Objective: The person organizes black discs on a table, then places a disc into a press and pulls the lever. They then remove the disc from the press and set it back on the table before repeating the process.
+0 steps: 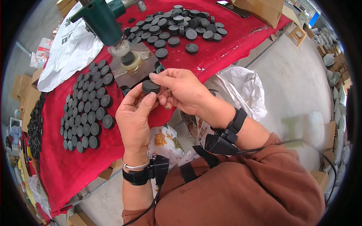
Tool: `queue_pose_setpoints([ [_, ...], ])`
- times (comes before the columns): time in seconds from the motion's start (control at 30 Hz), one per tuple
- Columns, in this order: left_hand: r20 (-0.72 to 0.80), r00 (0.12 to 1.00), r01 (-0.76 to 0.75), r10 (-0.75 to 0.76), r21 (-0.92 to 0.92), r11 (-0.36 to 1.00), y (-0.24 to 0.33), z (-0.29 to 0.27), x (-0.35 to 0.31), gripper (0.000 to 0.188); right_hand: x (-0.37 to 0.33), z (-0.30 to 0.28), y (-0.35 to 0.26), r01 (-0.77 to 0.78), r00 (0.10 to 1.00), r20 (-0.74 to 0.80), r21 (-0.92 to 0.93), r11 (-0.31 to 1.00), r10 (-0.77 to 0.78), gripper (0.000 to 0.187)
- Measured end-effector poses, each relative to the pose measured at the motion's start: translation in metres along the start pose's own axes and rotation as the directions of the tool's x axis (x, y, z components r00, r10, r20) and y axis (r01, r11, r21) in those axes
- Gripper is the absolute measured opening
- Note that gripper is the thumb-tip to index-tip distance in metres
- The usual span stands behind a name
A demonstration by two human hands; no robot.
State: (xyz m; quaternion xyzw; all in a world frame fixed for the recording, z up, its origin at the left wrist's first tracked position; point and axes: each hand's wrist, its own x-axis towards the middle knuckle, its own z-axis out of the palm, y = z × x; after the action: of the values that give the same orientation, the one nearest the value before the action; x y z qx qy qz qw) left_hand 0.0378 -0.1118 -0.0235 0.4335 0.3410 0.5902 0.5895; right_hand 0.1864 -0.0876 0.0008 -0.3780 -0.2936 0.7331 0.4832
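One black disc (151,87), held up at the near edge of a red-covered table (52,162); left hand (134,118) pinching it between thumb and finger, right hand (185,90) with thumb at its upper rim, fingers curled. One green press (101,24) behind, a black round piece (128,58) beneath its head. Similar discs: close-set rows (91,107) to the left, a loose heap (174,29) beyond.

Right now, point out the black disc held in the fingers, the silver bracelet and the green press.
Black disc (151,86): head view, middle of its visible surface.
Silver bracelet (135,167): head view, front of the band.
Green press (103,25): head view, side of its green body.
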Motion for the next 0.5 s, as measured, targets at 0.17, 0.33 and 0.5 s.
queue_pose_setpoints([
  [0.17,-0.015,0.996,-0.085,0.085,0.009,0.996,-0.005,0.003,-0.001,0.028,-0.005,0.003,-0.001,0.048,0.998,-0.024,-0.136,0.989,-0.052,0.022],
  [0.33,-0.042,0.999,0.007,-0.018,-0.253,0.967,0.007,-0.002,0.0,0.032,-0.012,-0.003,0.006,0.697,0.523,0.172,-0.649,0.303,-0.835,0.026],
  [0.5,0.018,0.999,0.033,-0.028,-0.383,0.923,0.008,-0.002,-0.001,0.032,-0.021,-0.022,0.009,0.651,0.22,0.658,-0.649,-0.394,-0.72,0.047],
])
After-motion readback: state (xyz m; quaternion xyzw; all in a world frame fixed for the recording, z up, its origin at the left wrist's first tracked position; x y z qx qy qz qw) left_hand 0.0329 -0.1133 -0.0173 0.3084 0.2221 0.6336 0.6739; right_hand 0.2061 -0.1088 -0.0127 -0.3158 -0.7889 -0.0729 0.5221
